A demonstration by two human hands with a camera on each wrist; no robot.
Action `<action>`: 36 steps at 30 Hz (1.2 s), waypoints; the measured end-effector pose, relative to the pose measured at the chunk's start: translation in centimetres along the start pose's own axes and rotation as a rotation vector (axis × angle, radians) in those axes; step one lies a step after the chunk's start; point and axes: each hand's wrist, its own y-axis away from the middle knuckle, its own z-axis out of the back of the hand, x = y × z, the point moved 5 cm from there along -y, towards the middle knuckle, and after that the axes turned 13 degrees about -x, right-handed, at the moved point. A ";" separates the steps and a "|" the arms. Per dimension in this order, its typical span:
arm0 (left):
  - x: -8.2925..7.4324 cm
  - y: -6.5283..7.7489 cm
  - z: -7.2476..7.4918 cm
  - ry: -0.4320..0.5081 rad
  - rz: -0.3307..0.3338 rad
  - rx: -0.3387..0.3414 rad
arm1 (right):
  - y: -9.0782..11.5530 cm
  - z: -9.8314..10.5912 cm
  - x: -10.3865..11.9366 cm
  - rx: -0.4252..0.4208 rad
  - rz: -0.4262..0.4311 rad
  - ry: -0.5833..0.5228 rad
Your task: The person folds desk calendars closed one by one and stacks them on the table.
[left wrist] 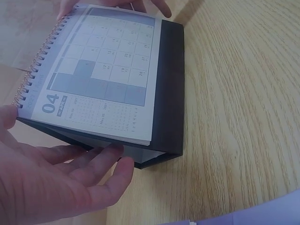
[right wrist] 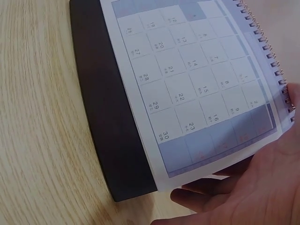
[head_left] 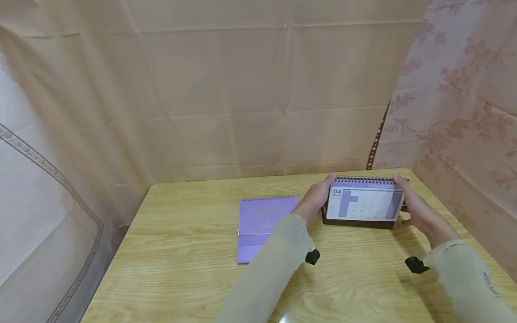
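A desk calendar (head_left: 365, 204) stands upright as a tent on the right of the table, open at a page marked 04. Its dark base strip (left wrist: 171, 89) rests on the wood, and a wire spiral (right wrist: 262, 44) runs along its top edge. My left hand (head_left: 317, 197) holds the calendar's left end, thumb at the spiral and fingers by the open side. At the opposite end my right hand (head_left: 420, 213) holds it, with the thumb by the top corner. The right fingers are partly hidden behind the calendar.
A purple spiral-bound calendar (head_left: 254, 226) marked 2021 lies on the table (head_left: 181, 251), left of the standing one and partly behind my left arm. A beige curtain (head_left: 218, 89) hangs behind the table, and a floral cloth (head_left: 468, 112) hangs along the right.
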 end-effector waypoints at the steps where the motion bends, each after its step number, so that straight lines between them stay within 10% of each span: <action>1: 0.0 0.0 0.0 0.003 -0.003 0.001 | 0.0 0.0 0.0 0.001 -0.004 0.005; 36: 0.2 0.0 0.3 -0.005 0.018 0.023 | -0.2 0.0 -0.1 0.033 -0.001 0.045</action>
